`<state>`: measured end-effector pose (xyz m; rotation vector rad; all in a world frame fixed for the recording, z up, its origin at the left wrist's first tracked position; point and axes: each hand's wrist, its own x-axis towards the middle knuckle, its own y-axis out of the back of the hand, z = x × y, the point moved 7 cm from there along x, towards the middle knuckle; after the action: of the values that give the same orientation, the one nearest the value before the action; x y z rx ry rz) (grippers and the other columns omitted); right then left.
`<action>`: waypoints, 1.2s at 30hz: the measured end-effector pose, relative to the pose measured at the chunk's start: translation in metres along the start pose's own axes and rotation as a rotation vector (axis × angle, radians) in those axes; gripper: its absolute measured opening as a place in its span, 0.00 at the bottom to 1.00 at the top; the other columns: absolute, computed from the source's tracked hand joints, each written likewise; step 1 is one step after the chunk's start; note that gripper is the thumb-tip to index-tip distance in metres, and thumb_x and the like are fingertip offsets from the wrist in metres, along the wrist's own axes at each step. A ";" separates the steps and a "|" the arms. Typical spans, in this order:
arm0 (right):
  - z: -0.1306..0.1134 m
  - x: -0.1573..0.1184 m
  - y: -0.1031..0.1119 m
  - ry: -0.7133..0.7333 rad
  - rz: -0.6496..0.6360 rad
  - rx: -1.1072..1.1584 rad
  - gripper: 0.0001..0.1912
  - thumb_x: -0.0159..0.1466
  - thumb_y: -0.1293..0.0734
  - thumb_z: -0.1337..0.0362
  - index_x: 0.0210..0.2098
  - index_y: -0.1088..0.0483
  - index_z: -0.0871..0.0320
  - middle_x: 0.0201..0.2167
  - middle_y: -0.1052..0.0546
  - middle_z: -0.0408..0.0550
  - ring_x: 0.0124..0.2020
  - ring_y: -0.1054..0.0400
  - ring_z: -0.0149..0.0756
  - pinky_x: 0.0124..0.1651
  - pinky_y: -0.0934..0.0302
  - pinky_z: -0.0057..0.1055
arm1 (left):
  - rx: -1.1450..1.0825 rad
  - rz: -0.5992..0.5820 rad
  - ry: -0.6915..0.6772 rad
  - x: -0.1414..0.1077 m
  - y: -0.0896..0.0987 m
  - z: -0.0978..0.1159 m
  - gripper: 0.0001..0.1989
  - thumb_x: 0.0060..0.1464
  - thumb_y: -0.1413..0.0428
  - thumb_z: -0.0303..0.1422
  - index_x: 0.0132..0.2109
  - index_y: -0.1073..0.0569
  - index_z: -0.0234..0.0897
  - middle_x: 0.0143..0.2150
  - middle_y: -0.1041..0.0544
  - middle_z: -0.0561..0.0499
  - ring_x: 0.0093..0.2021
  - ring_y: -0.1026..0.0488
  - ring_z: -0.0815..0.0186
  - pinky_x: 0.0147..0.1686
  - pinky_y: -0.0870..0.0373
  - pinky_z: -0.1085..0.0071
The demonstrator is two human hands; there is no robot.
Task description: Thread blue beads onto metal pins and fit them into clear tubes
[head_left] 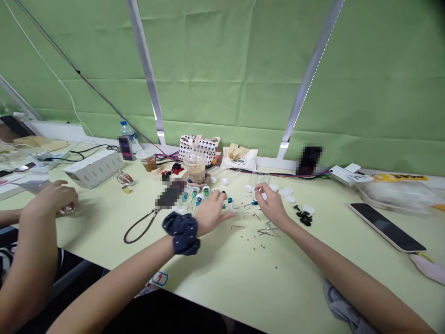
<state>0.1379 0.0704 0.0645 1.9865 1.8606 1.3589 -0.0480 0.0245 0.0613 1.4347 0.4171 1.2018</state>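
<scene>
Left hand (pixel 212 212) and right hand (pixel 271 204) work among small parts on a pale green counter (pixel 225 273).
The right hand's grip is closed, pinching a small white piece (pixel 263 196) near the middle of the counter. The left hand's fingers curl down just beside clear tubes with teal caps (pixel 196 197); whether that grip holds anything, I cannot tell. Round white caps (pixel 285 191) lie just right of the right hand, with black pieces (pixel 305 218) beyond them. Bent wire (pixel 268 231) and tiny dark beads (pixel 259 247) sit nearer. A navy scrunchie (pixel 181 233) circles the left wrist. Far left, a co-worker's hand (pixel 50 199) hovers over the counter; a phone (pixel 386 227) lies right.
</scene>
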 end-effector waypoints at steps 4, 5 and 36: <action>0.016 0.003 -0.017 -0.129 -0.019 0.204 0.14 0.62 0.43 0.52 0.31 0.37 0.56 0.26 0.28 0.44 0.18 0.38 0.30 0.25 0.44 0.28 | 0.248 0.033 0.297 -0.061 0.018 -0.065 0.16 0.52 0.48 0.45 0.39 0.37 0.37 0.38 0.35 0.45 0.40 0.32 0.56 0.35 0.34 0.64; 0.016 0.004 -0.023 -0.141 -0.022 0.240 0.14 0.61 0.42 0.51 0.31 0.37 0.56 0.26 0.29 0.44 0.18 0.38 0.31 0.25 0.43 0.29 | 0.271 0.027 0.347 -0.073 0.017 -0.075 0.15 0.52 0.49 0.45 0.39 0.38 0.37 0.38 0.35 0.45 0.40 0.32 0.56 0.34 0.34 0.64; -0.103 -0.021 -0.174 0.632 -0.373 -0.136 0.24 0.52 0.29 0.54 0.44 0.34 0.60 0.47 0.37 0.58 0.48 0.44 0.48 0.47 0.48 0.43 | -1.398 0.273 0.722 -0.090 0.031 -0.102 0.19 0.53 0.47 0.45 0.43 0.31 0.32 0.33 0.32 0.50 0.31 0.34 0.70 0.32 0.32 0.72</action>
<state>-0.0562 0.0464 0.0092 1.1279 2.1392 2.0594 -0.1810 -0.0037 0.0313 -0.1747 -0.1957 1.6675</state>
